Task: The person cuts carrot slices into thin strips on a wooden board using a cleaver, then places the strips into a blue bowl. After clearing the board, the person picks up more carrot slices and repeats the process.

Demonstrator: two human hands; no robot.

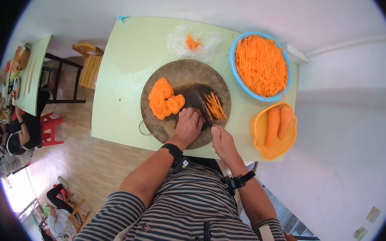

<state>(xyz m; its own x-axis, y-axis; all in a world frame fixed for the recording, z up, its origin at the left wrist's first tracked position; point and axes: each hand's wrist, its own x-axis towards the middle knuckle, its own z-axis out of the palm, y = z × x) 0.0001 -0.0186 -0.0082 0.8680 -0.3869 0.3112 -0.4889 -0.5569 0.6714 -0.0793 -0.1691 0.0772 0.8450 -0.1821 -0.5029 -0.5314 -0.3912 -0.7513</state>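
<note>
On the round wooden chopping board, my left hand presses down with bent fingertips beside the knife; whatever lies under them is hidden. My right hand is wrapped round the handle of a dark knife, whose blade stands close to my left fingers. Cut carrot strips lie right of the blade. Overlapping carrot slices are spread on the board's left side, up and left of my left hand.
A blue basin heaped with carrot shreds stands at the back right. Below it, a yellow basket holds two whole carrots. A plastic bag with carrot bits lies behind the board. People sit at another table far left.
</note>
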